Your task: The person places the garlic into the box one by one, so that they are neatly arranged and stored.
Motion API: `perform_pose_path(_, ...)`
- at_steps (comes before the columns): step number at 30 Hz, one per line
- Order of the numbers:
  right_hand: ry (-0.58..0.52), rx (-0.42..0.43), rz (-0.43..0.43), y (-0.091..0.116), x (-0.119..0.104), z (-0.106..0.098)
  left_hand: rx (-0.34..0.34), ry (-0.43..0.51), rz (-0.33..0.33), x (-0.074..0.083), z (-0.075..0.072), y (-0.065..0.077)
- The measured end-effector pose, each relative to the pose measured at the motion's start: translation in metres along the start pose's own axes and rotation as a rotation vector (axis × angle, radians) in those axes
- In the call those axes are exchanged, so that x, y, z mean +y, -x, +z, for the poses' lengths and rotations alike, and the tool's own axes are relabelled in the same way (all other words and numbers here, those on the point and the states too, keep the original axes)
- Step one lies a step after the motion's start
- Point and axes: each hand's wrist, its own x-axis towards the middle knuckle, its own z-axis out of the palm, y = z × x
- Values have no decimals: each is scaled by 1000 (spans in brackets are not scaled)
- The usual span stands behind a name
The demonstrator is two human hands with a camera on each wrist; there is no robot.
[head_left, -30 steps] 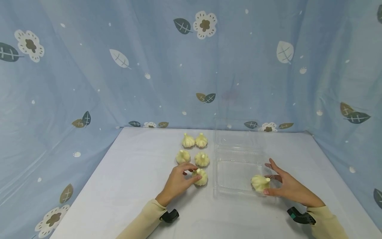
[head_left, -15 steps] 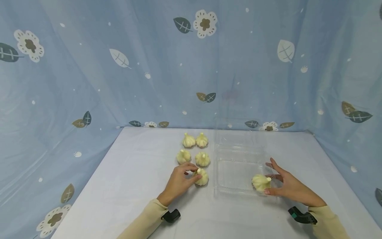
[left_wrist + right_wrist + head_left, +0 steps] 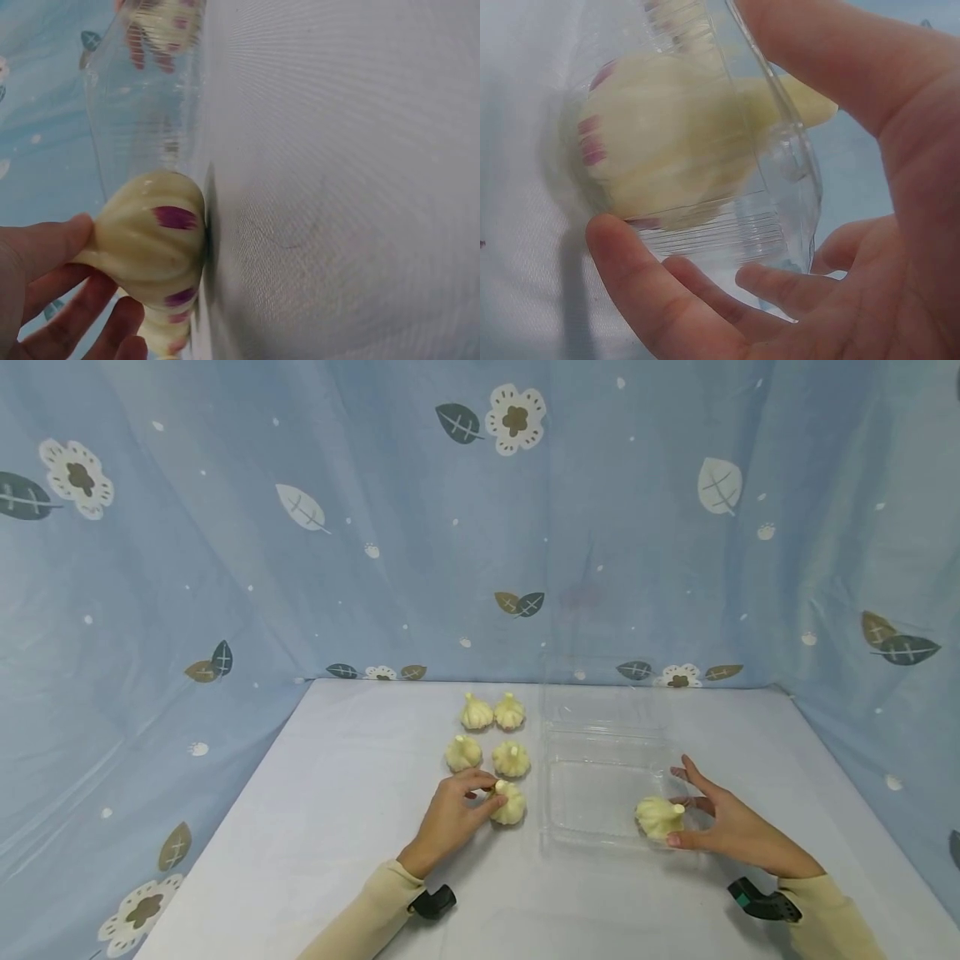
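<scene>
My left hand pinches the neck of the nearest garlic bulb, which sits on the white table. The left wrist view shows purple patches on this garlic bulb, with thumb and fingertips at its neck. On the right, a clear plastic box stands with its lid raised at the back. One garlic bulb lies in its front right corner, neck pointing right. My right hand grips that corner from outside; in the right wrist view its fingers bend round the clear wall.
Beyond the left hand are several garlic bulbs in two rows, among them a near one and a far one. A blue patterned curtain hangs behind the white table. A black strap sits on the right wrist.
</scene>
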Motion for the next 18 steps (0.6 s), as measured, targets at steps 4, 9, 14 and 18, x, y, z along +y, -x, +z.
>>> perform_pose_path(4,8,6,-6,1,0,0,-13,1,-16,0,1,0)
perform_pose_path(9,-9,-5,-11,1,0,0,-16,4,-46,0,1,0)
perform_pose_path(14,-24,-11,-12,1,-1,0,-16,-3,-51,-1,0,0)
perform_pose_path(18,-25,-9,0,0,-1,0,-5,-4,-41,1,-4,-1)
